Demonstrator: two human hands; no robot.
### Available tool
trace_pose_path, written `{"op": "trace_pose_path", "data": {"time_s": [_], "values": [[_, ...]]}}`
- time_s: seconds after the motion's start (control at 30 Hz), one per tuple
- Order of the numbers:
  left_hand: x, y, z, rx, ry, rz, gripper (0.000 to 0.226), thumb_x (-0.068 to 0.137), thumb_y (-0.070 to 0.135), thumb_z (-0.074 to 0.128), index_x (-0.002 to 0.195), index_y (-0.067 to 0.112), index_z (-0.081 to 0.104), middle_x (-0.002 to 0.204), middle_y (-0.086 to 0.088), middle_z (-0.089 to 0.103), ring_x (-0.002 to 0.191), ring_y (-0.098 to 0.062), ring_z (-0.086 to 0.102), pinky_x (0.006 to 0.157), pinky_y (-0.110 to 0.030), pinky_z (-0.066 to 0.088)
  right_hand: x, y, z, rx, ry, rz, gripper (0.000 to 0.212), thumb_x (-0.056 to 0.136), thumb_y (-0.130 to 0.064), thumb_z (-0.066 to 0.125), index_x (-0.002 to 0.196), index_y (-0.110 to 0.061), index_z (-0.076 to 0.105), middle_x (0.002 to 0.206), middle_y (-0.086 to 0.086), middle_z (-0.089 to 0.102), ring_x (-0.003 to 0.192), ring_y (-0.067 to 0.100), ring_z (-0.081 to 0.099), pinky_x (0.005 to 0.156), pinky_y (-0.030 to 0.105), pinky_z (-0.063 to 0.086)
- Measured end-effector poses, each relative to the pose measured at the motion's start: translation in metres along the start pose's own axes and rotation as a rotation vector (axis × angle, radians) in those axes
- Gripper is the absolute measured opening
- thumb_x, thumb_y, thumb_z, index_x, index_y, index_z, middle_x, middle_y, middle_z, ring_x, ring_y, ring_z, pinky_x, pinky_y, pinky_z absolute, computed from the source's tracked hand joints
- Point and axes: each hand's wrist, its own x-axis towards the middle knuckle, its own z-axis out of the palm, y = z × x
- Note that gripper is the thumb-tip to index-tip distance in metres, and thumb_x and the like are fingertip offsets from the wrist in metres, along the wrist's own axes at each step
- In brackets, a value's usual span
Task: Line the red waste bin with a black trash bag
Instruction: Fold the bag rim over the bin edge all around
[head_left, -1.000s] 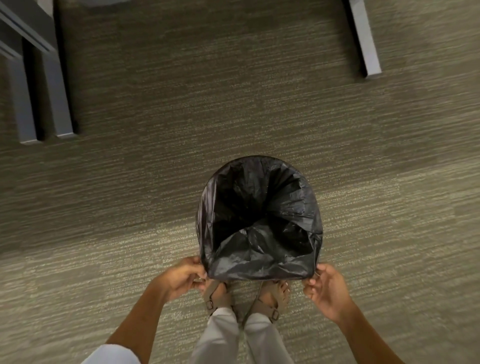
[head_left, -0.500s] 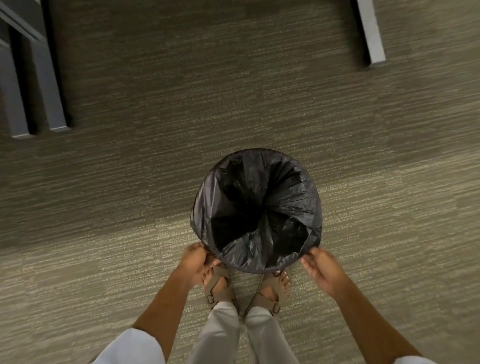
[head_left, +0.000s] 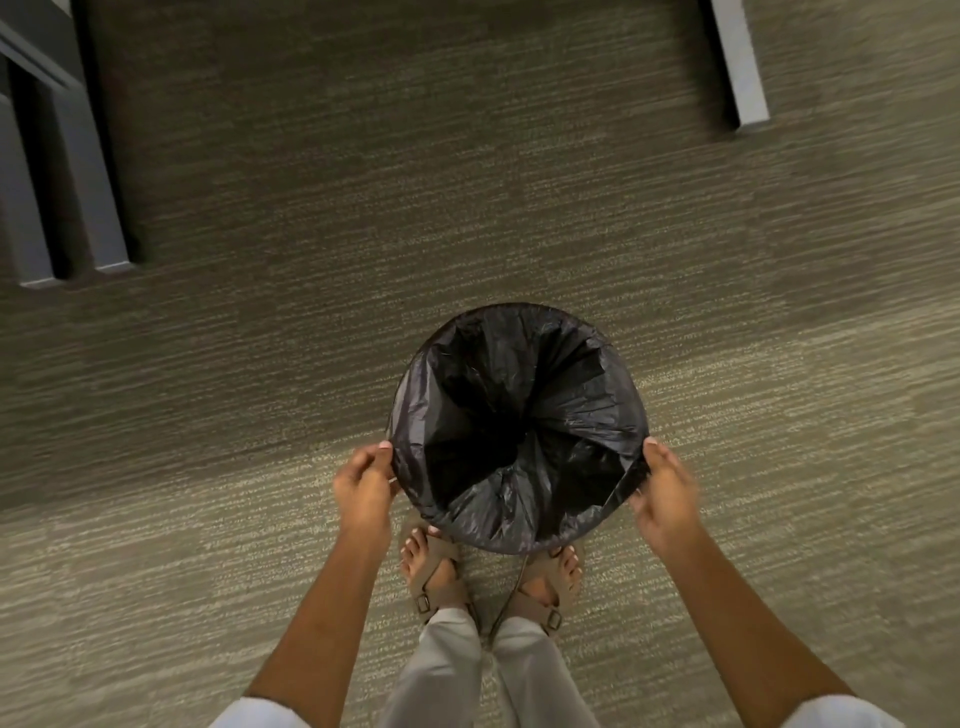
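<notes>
On the carpet just ahead of the person's sandals, the bin is fully covered by the black bag, folded over its rim; no red shows. The left hand and right hand pinch the bag's edge at opposite sides. Lining looks nearly done; only tucking seems left.

black trash bag open over the bin; our left hand and right hand pinch its edges.

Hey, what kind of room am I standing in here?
Probably an office or meeting room: low-pile striped carpet, grey metal furniture legs, and a small bin lined with a black trash bag.
</notes>
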Motion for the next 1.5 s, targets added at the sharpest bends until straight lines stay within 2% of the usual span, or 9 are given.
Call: {"op": "trace_pose_path", "data": {"time_s": [0.13, 0.23, 0.37, 0.47, 0.6, 0.73, 0.9, 1.2, 1.5], "values": [[0.016, -0.006, 0.0, -0.145, -0.078, -0.214, 0.019, 0.1, 0.006, 0.049, 0.106, -0.002, 0.065, 0.104, -0.014, 0.07, 0.093, -0.022, 0.068, 0.075, -0.032, 0.06, 0.014, -0.004, -0.005, -0.018, -0.061, 0.237, 0.019, 0.097, -0.02, 0.057, 0.113, -0.013, 0.065, 0.106, 0.009, 0.071, 0.099, 0.024, 0.067, 0.086, 0.042, 0.056], [0.029, -0.005, 0.007, -0.089, -0.13, -0.289, 0.031, 0.103, 0.008, 0.042, 0.123, -0.009, 0.058, 0.117, -0.021, 0.066, 0.103, -0.028, 0.066, 0.084, -0.036, 0.06, 0.023, -0.012, -0.004, -0.079, -0.068, 0.321, 0.011, 0.093, -0.02, 0.063, 0.098, -0.013, 0.069, 0.09, 0.007, 0.07, 0.086, 0.02, 0.064, 0.071, 0.036, 0.056], [0.044, 0.0, 0.018, -0.014, -0.081, -0.317, 0.023, 0.101, 0.007, 0.044, 0.109, 0.001, 0.064, 0.108, -0.019, 0.069, 0.091, -0.027, 0.067, 0.069, -0.035, 0.063, 0.035, -0.021, -0.003, -0.213, -0.073, 0.345, 0.008, 0.093, -0.02, 0.062, 0.092, -0.02, 0.07, 0.086, 0.001, 0.067, 0.079, 0.014, 0.06, 0.056, 0.026, 0.049], [0.048, 0.002, 0.015, 0.129, -0.013, -0.345, 0.013, 0.098, -0.002, 0.048, 0.094, 0.007, 0.057, 0.1, -0.018, 0.064, 0.087, -0.027, 0.062, 0.074, -0.043, 0.058, 0.04, -0.026, -0.008, -0.278, -0.141, 0.302, 0.018, 0.093, -0.015, 0.062, 0.107, -0.021, 0.071, 0.093, 0.001, 0.069, 0.082, 0.013, 0.058, 0.061, 0.026, 0.047], [0.038, 0.012, 0.007, 0.242, -0.023, -0.28, 0.035, 0.095, -0.011, 0.043, 0.072, 0.015, 0.049, 0.079, -0.008, 0.06, 0.069, -0.019, 0.057, 0.056, -0.032, 0.055, 0.036, -0.03, -0.012, -0.2, -0.254, 0.253, 0.027, 0.093, 0.0, 0.054, 0.114, -0.013, 0.065, 0.102, 0.013, 0.075, 0.089, 0.023, 0.072, 0.066, 0.03, 0.061], [0.025, 0.025, 0.0, 0.138, -0.14, -0.19, 0.03, 0.099, 0.005, 0.039, 0.082, 0.014, 0.063, 0.084, -0.006, 0.065, 0.076, -0.019, 0.058, 0.068, -0.034, 0.05, 0.028, -0.032, -0.008, -0.251, -0.288, 0.106, 0.03, 0.099, -0.012, 0.037, 0.118, -0.006, 0.06, 0.118, 0.021, 0.067, 0.101, 0.03, 0.067, 0.079, 0.039, 0.056], [0.017, 0.024, 0.001, 0.033, -0.276, -0.199, 0.035, 0.102, 0.036, 0.044, 0.103, 0.011, 0.069, 0.091, -0.006, 0.07, 0.086, -0.02, 0.064, 0.078, -0.036, 0.049, 0.022, -0.029, 0.002, -0.331, -0.276, 0.022, 0.035, 0.099, -0.035, 0.049, 0.118, -0.011, 0.065, 0.117, 0.013, 0.071, 0.108, 0.029, 0.065, 0.096, 0.046, 0.051], [0.015, 0.031, 0.013, 0.051, -0.185, -0.236, 0.026, 0.095, 0.036, 0.059, 0.097, 0.012, 0.07, 0.087, 0.0, 0.074, 0.092, -0.022, 0.064, 0.073, -0.035, 0.05, 0.023, -0.031, 0.002, -0.198, -0.247, -0.007, 0.017, 0.095, -0.028, 0.061, 0.087, -0.017, 0.071, 0.101, 0.007, 0.078, 0.095, 0.023, 0.074, 0.074, 0.033, 0.061], [0.012, 0.036, 0.008, 0.163, -0.221, -0.169, 0.04, 0.1, 0.031, 0.052, 0.12, -0.001, 0.064, 0.117, -0.015, 0.069, 0.106, -0.027, 0.062, 0.076, -0.037, 0.049, 0.018, -0.033, 0.014, -0.27, -0.262, 0.03, 0.036, 0.101, -0.032, 0.047, 0.121, -0.007, 0.064, 0.117, 0.013, 0.072, 0.107, 0.025, 0.069, 0.09, 0.04, 0.055]]}}
